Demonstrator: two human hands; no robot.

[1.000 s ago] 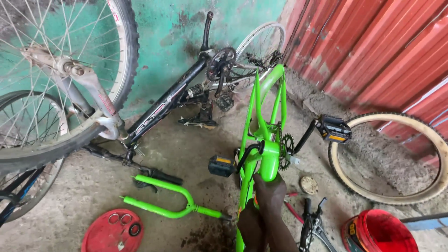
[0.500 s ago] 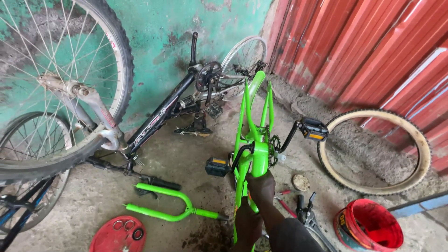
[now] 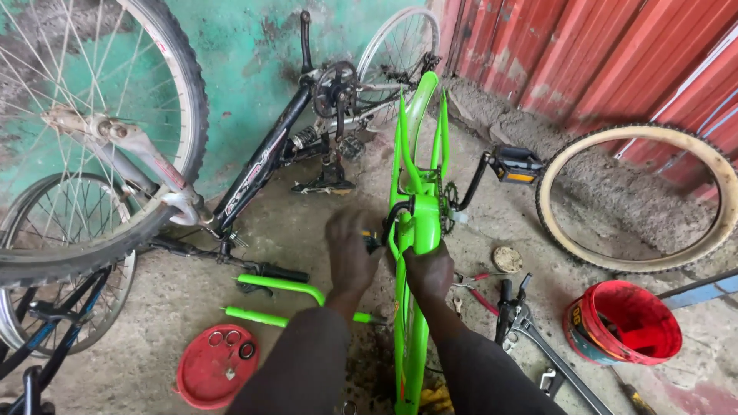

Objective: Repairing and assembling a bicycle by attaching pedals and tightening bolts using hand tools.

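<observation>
On the concrete floor: a bright green bicycle frame [image 3: 419,223] lies stretched away from the person, its bare rear stays pointing at the far wall, so the crank area sits right under both hands.
Left hand [image 3: 351,253]: it covers the near-side pedal [image 3: 372,240], of which only a dark corner shows at its edge; the fingers curl down over it, but whether they are clenched on it or just resting I cannot tell.
Right hand [image 3: 429,270]: it is wrapped around the frame just below the bottom bracket, gripping the tube, a hold that looks meant to steady the frame.
Far-side crank: it angles up and away to the right, ending in a black pedal with an orange reflector [image 3: 515,164], clear of both hands.
Green fork [image 3: 296,300]: it lies flat on the floor to the left of the frame, detached, with one leg near the left forearm.
Red lid [image 3: 217,366]: it lies open side up beside the fork and holds a few small rings and loose bits, kept together within reach.
Tools: red-handled pliers [image 3: 478,288] and a dark spanner [image 3: 538,342] lie just right of the frame, near the right arm.
Red bucket [image 3: 624,323]: it stands further right, with dark contents I cannot make out.
Loose tyre [image 3: 634,200]: cream-walled, it lies flat by the red corrugated wall.
Black bicycle [image 3: 261,165]: it is upside down against the green wall, its wheel [image 3: 84,131] raised at left, well apart from the hands.
</observation>
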